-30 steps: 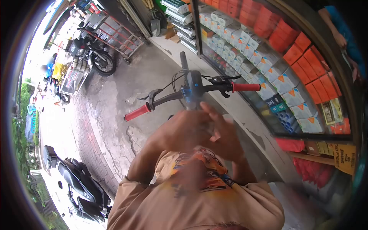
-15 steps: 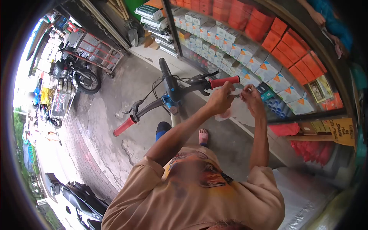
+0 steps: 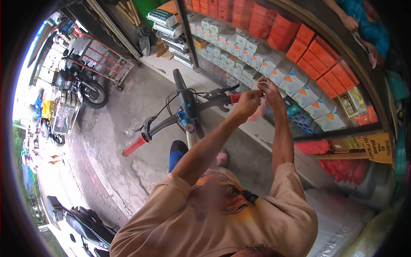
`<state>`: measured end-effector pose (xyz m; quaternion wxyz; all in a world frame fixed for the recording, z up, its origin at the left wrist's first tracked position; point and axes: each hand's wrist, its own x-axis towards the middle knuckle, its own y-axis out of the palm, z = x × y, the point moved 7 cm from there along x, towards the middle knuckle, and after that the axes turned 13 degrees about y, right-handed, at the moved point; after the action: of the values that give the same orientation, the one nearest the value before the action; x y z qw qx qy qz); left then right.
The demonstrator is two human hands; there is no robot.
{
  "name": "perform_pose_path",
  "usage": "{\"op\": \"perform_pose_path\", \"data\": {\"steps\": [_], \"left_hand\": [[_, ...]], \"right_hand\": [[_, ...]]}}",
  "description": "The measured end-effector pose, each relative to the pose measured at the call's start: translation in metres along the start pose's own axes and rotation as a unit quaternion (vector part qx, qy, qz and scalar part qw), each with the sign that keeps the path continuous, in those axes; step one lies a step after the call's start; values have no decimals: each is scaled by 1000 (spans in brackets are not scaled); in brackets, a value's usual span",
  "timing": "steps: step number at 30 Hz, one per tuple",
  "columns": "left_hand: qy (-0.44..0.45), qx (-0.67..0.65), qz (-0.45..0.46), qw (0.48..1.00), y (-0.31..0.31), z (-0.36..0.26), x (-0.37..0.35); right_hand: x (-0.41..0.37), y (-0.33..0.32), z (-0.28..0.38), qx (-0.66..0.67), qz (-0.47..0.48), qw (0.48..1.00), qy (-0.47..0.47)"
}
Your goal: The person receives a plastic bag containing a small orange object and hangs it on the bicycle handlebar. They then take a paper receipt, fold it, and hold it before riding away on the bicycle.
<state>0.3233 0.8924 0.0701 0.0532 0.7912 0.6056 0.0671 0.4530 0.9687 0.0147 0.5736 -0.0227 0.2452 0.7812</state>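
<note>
Left hand (image 3: 247,104) and right hand (image 3: 269,91) have risen over the red grip (image 3: 234,98).

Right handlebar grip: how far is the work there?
Done: nothing finished shows. In hand: left hand holds a thin pinkish piece beside the right red grip; right hand meets it. Left: the piece hangs loose, fixed to nothing; what it is, I cannot tell.

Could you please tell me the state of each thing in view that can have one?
left hand, closed on a pinkish film.
right hand, raised beside it, grip unclear.
bicycle, upright, straddled.
red left grip, free of hands.
red right grip, partly hidden behind the left hand.
motorcycle, parked.
boxes, stacked in rows behind glass.
</note>
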Motion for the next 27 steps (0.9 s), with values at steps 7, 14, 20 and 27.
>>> {"op": "perform_pose_path", "data": {"steps": [7,14,20,27], "left_hand": [[-30,-15,-42,999,-11,-6,-13],[-20,-17,-122,992,-19,-11,-54],[27,6,-139,990,-42,-23,-68],[38,20,-178,983,-59,-34,-72]], "right_hand": [[26,9,-28,178,179,967,31],[49,26,-106,256,153,954,35],[47,53,-98,313,184,932,-8],[24,77,-83,-231,-43,927,-294]]}}
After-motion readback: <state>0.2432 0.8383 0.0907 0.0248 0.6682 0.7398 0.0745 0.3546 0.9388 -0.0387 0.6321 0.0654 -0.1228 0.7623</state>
